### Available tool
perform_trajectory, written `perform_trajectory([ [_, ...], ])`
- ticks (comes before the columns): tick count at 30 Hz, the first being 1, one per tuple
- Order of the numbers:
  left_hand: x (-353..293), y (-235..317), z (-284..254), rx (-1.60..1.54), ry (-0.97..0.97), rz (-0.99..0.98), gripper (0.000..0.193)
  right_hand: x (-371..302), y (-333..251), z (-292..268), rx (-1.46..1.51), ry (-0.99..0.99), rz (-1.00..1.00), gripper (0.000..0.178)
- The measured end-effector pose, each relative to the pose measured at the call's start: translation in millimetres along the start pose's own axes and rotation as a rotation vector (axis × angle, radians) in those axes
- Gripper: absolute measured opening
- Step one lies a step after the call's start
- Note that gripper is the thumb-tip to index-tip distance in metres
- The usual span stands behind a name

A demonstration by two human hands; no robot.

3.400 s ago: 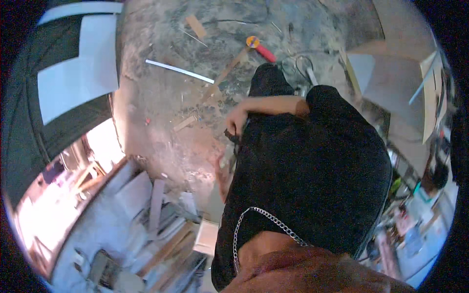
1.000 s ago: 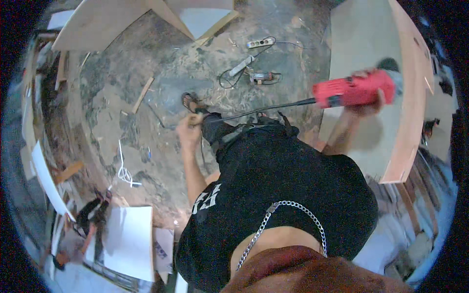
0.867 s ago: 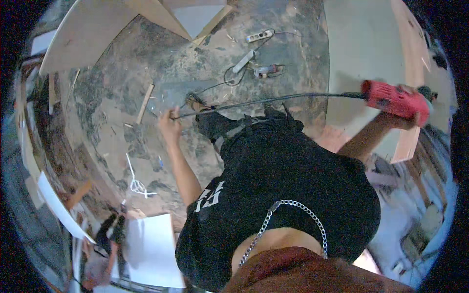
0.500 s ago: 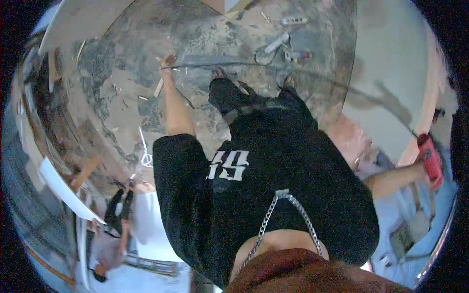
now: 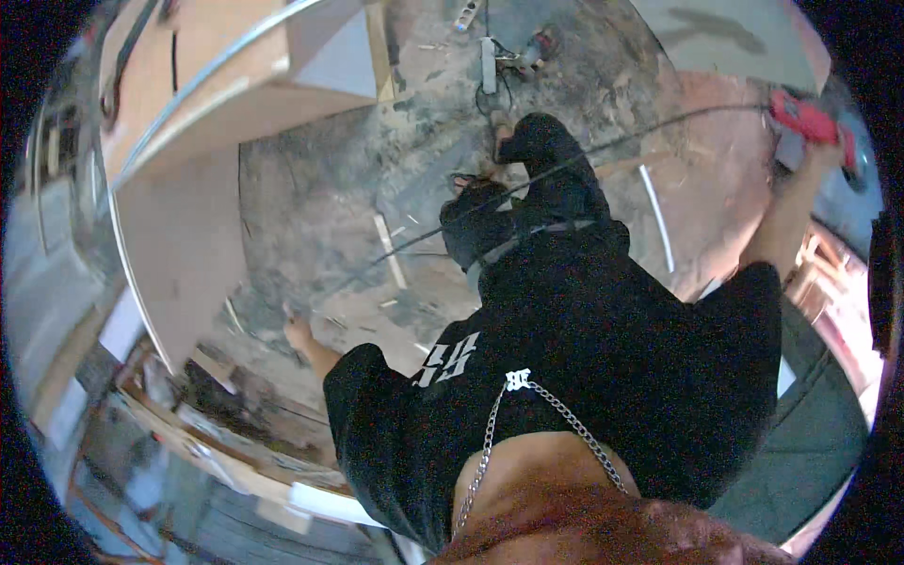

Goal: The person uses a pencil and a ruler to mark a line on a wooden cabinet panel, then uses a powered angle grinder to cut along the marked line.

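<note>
At the right, my right hand (image 5: 825, 153) is wrapped round a red corded power tool (image 5: 799, 115), held out from my body; blur keeps its exact kind from showing. Its black cord (image 5: 565, 162) leaves the tool's end and runs leftward across my legs, fading into blur at the lower left. Near that faded stretch is my left hand (image 5: 298, 331), low and out to the left. Its fingers are small and smeared, so whether they touch the cord cannot be made out.
A large board-sided box or cabinet (image 5: 179, 235) stands at the left. On the stained floor lie a power strip (image 5: 466, 14), a pale bar-shaped object (image 5: 488, 64), wood strips (image 5: 390, 250) and a white strip (image 5: 656, 218). A pale panel (image 5: 725, 42) is at the far right.
My view and body have turned, bringing the board-sided box in at the left. My left hand has come nearer my body; the red tool stays in my right hand, now farther forward.
</note>
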State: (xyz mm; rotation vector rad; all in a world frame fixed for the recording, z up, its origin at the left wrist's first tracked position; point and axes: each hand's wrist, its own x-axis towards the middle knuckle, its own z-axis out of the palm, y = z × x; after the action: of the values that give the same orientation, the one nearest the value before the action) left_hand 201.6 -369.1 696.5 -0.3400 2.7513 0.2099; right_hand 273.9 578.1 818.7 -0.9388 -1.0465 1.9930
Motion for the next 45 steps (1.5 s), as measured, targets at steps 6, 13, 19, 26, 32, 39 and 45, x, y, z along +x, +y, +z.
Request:
perform_trajectory([
  [6,54,144,-2,-0.119,0.054,0.27,0.036,37,119,-36,0.159,0.023,0.169,0.036],
  [13,84,370,108,-0.462,-0.439,0.828,0.038,73,465,30,0.091,-0.288,0.563,0.034],
  [19,216,458,319,-0.383,-0.406,1.102,0.057,93,716,39,-1.046,-0.29,0.106,0.068],
  [26,242,428,370,-0.418,-0.11,1.325,0.04,112,887,32,-1.617,-0.216,-0.184,0.082],
  [32,251,438,368,-0.335,0.045,1.462,0.022,135,936,34,-1.707,-0.241,-0.442,0.079],
  [39,253,433,374,-0.304,0.052,1.744,0.024,86,850,49,-0.953,-0.844,-0.253,0.075],
  [45,259,488,392,-0.435,0.16,1.89,0.028,53,762,84,-0.877,-0.973,-0.79,0.049],
])
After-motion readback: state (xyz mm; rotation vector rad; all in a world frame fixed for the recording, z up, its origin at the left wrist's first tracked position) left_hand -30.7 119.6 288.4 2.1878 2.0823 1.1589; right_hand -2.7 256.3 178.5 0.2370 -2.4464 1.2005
